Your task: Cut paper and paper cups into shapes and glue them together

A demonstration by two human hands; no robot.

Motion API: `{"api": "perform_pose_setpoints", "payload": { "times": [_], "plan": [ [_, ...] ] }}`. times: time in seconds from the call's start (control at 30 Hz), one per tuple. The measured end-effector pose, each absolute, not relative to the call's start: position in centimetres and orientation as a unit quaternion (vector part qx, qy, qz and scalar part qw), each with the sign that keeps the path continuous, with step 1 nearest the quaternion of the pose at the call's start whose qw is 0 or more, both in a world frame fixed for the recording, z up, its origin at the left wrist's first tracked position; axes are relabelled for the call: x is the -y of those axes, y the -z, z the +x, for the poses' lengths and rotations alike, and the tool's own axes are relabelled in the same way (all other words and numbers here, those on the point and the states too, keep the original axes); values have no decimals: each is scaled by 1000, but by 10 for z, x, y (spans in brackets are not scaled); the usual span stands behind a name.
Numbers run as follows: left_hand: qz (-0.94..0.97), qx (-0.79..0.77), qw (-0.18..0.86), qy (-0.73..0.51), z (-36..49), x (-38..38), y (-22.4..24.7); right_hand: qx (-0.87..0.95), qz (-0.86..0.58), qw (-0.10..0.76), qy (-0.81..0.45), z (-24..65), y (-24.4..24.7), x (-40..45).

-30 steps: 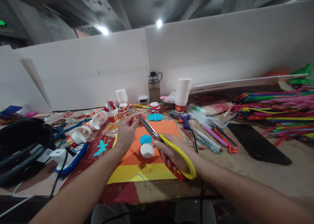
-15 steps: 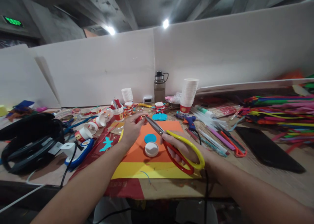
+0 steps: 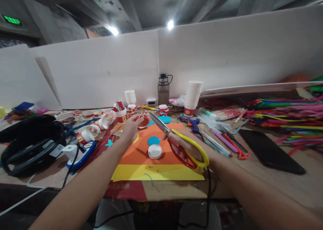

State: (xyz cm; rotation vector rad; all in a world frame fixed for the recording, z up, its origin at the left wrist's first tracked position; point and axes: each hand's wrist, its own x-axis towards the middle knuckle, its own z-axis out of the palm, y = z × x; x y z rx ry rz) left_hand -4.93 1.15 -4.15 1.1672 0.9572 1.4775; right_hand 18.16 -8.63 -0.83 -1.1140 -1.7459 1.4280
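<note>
My left hand [image 3: 131, 128] pinches the edge of a small red and white round cup piece [image 3: 143, 122] above the back of the orange sheet [image 3: 136, 155]. My right hand [image 3: 182, 146] is wrapped round the handles of large scissors [image 3: 194, 144], one handle yellow and one red. The blades point up and left, their tips just right of the cup piece, apart from it. Below the blades a blue disc [image 3: 153, 141] and a white round cup bottom [image 3: 154, 151] lie on the orange sheet, which rests on a yellow sheet [image 3: 156, 173].
Behind stand stacked paper cups [image 3: 193, 93] and a bottle [image 3: 164, 90]. A blue glue gun [image 3: 194, 125], markers [image 3: 223, 141] and a black phone [image 3: 271, 151] are at the right. Cut cups [image 3: 85, 136], a power strip [image 3: 82, 157] and a black case [image 3: 32, 146] are left.
My left hand has moved slightly left and turned, so the red cup piece shows more fully. The scissor tips are now apart from the hand. The view has shifted slightly.
</note>
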Motion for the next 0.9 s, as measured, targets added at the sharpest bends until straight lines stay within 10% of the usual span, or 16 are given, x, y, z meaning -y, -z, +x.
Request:
{"api": "perform_pose_setpoints", "payload": {
  "times": [0.47,0.9],
  "plan": [
    [541,-356,485,-588,-35,9,37,753,-466,312,-346,186,20,68],
    [599,-394,329,-615,-33,14,39,677,-452,262,-519,181,9,87]
  ]
}}
